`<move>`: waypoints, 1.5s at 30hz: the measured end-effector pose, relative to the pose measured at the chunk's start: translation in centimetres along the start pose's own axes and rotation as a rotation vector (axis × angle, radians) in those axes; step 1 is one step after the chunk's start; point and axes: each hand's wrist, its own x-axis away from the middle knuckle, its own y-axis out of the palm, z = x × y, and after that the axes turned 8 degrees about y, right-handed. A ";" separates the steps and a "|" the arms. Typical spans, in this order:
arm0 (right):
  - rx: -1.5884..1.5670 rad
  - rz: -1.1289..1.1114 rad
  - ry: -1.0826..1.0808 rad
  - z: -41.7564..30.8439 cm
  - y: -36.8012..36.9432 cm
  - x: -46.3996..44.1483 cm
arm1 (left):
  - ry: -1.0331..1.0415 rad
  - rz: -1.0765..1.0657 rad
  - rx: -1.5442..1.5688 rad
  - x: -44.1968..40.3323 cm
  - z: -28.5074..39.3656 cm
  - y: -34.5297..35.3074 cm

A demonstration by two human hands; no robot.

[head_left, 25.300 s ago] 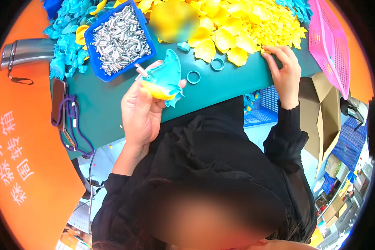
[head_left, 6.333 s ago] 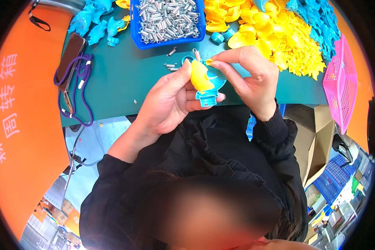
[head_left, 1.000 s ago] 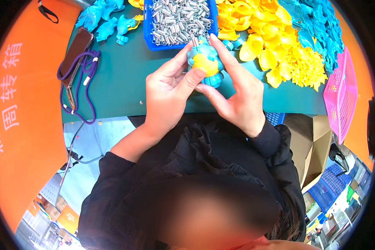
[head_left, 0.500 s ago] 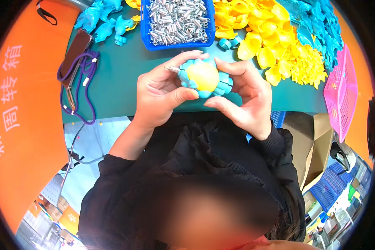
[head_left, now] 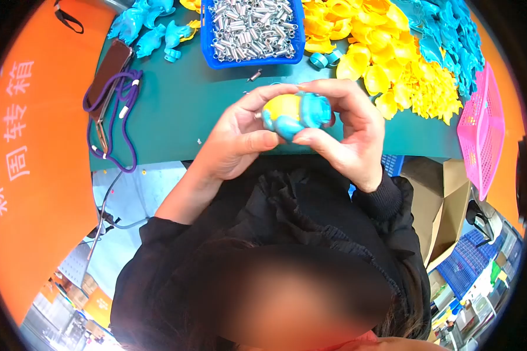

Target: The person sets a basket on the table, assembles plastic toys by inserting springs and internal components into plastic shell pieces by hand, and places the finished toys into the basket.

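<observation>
Both hands hold a small blue and yellow plastic toy figure (head_left: pixel 287 111) just above the front of the green table. My left hand (head_left: pixel 237 131) grips its yellow-and-blue left end, thumb below and fingers over the top. My right hand (head_left: pixel 354 131) pinches the ringed blue right end between thumb and fingers. A small pale tip shows at the toy's left end, mostly hidden by my left fingers. One loose metal spring (head_left: pixel 255 75) lies on the table beyond my left hand. Just behind it stands a blue bin (head_left: pixel 253 61) full of metal springs.
Yellow plastic shells (head_left: pixel 380 52) and blue plastic parts (head_left: pixel 451 41) are heaped at the back right, beside a pink basket (head_left: pixel 480 137). Several blue pieces (head_left: pixel 149 35) lie at the back left. A phone (head_left: pixel 110 67) with a purple cord rests at the left edge.
The toy has been turned so its ringed blue end faces more toward the camera. The spring sticking out at its left no longer shows that way. A loose spring now shows on the table.
</observation>
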 end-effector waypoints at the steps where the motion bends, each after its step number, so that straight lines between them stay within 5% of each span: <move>1: 0.042 -0.008 -0.006 -0.1 0.1 -0.1 | -0.037 -0.005 0.094 0.1 -0.4 0.1; 5: 0.080 0.011 0.056 -0.3 0.5 -0.2 | -0.133 0.027 0.156 0.5 -0.5 -0.7; 12: 0.075 -0.083 -0.141 0.2 0.7 -0.5 | 0.136 0.094 -0.332 1.0 1.2 -0.7; 15: 0.332 0.006 0.115 0.9 -0.7 -0.7 | 0.207 0.195 -0.423 1.5 3.0 -2.1; 17: 0.757 0.257 -0.182 3.3 -1.7 -2.2 | 0.229 0.195 -0.399 1.4 3.5 -2.9; 23: 0.995 0.264 -0.272 4.7 -1.7 -3.9 | 0.191 0.221 -0.328 0.3 2.2 -1.5; 31: -0.478 -0.116 0.242 2.1 -0.7 -1.7 | 0.172 0.184 -0.369 -0.3 1.7 -0.6; 35: -0.674 -0.001 0.232 2.4 -0.5 -1.3 | 0.176 0.187 -0.401 -0.2 1.7 -0.2; 45: -0.463 0.026 0.171 0.4 -0.1 -0.5 | 0.127 0.166 -0.388 -0.1 1.1 0.0</move>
